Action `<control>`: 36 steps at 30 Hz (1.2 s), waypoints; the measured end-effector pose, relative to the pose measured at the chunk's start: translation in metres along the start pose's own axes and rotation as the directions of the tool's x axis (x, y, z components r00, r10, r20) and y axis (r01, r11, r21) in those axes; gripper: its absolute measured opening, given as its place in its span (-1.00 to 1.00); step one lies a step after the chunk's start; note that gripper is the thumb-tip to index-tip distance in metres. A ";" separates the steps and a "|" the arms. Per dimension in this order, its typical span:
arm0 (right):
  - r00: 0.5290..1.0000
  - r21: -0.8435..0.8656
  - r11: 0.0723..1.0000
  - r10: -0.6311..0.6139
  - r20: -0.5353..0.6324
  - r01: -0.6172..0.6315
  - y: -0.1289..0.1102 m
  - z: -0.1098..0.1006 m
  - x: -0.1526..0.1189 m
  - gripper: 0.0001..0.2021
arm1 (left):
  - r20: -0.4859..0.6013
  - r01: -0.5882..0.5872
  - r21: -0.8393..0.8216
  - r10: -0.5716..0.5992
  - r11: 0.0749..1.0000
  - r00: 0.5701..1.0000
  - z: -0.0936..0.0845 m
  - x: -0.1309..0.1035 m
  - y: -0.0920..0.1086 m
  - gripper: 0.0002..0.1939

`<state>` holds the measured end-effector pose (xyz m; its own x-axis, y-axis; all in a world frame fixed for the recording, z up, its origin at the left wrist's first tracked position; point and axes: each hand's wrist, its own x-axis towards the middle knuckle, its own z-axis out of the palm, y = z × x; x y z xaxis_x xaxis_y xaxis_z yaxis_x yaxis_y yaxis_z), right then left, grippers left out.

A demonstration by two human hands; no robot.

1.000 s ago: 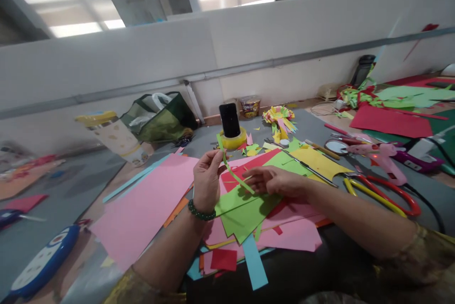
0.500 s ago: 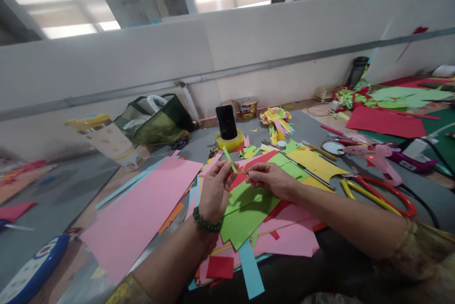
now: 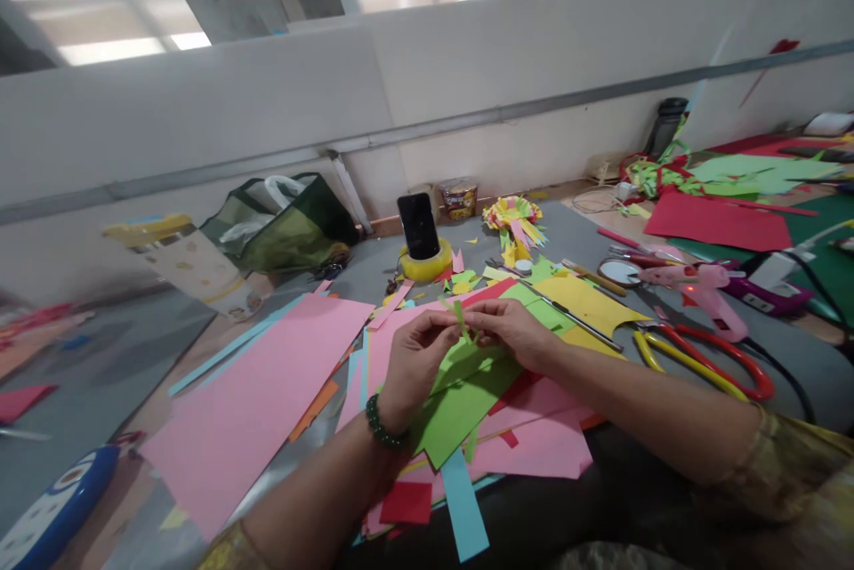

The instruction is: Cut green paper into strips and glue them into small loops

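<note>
Left hand and right hand meet at mid-view, fingertips pinched close together. Left forearm angles up from lower left; right forearm enters from lower right. Both wrists raised, fingers bent.

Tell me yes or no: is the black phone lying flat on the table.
No, the black phone stands tilted upright in the yellow tape roll.

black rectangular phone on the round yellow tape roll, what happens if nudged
The black rectangular phone would probably tip, since it stands upright and slim on the round yellow tape roll. The roll lies flat, so likely slides rather than rolls.
</note>
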<state>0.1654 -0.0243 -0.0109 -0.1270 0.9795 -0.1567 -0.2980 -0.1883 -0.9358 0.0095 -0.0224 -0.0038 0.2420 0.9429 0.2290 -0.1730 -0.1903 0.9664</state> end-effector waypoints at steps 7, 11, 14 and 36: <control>0.997 -0.028 0.997 -0.078 -0.006 0.078 -0.004 0.003 -0.003 -0.65 | 0.026 0.039 0.132 -0.043 0.990 0.999 -0.001 0.000 0.000 -0.76; 0.992 -0.077 0.990 -0.120 -0.036 0.117 -0.003 0.004 -0.005 -0.68 | 0.018 0.106 0.115 -0.108 0.988 0.994 -0.002 0.001 0.001 -0.69; 0.991 -0.095 0.989 -0.117 -0.070 0.110 -0.003 0.004 -0.006 -0.69 | 0.073 0.063 0.163 -0.076 0.985 0.994 -0.002 0.002 0.003 -0.70; 0.971 -0.249 0.940 -0.237 0.017 0.234 0.001 0.000 -0.006 -0.70 | 0.150 0.110 0.176 -0.137 0.978 0.979 -0.009 0.006 0.008 -0.61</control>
<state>0.1662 -0.0307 -0.0106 -0.0687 0.9948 0.0752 -0.0740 0.0701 -0.9948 0.0013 -0.0157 0.0046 0.4043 0.9081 0.1094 0.0258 -0.1309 0.9911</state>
